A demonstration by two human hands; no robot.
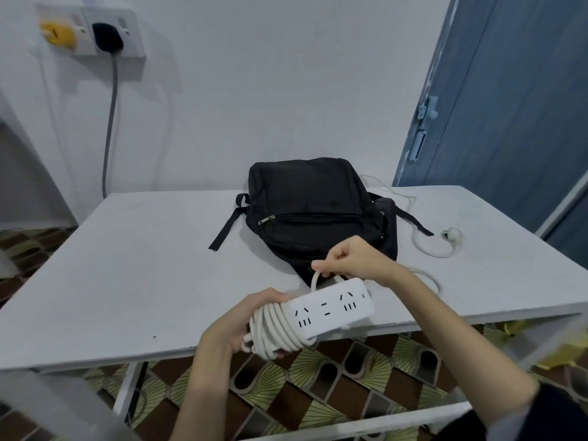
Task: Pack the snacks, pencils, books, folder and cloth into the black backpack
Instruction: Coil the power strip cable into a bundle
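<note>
Backpack (313, 211) is the black one, lying flat on the white table (127, 265) toward the far side, a bit right of centre, close to the wall. Front pocket faces up and its zipper looks closed, with the little metal pull at the left end. One strap (227, 226) trails out to the left across the tabletop, and another sticks out on the right side.

Just in front of the bag, over the near edge of the table, both hands are busy with a white power strip (331, 308). Left hand (241, 323) is wrapped around the left end of the strip, clenched over a fat bundle of cord (273, 332) that's coiled round and round it. Sockets face up, so you can see the slot patterns pretty clearly. Right hand (346, 257) is above the strip, right at the bag's near edge, pinching a loop of the same cord between thumb and fingers.

From there the loose cord runs off to the right behind the right wrist, curls across the table past the bag, and ends in a white plug (451, 233) lying on the tabletop near the right side, well clear of the backpack.

Further out: a wall socket (109, 31) up top left has a black plug (106, 38) in it, with a grey cable hanging down behind the table, and there's something yellow next to it. Blue door (509, 100) on the right. Patterned brown and green floor (318, 377) shows under the table.
</note>
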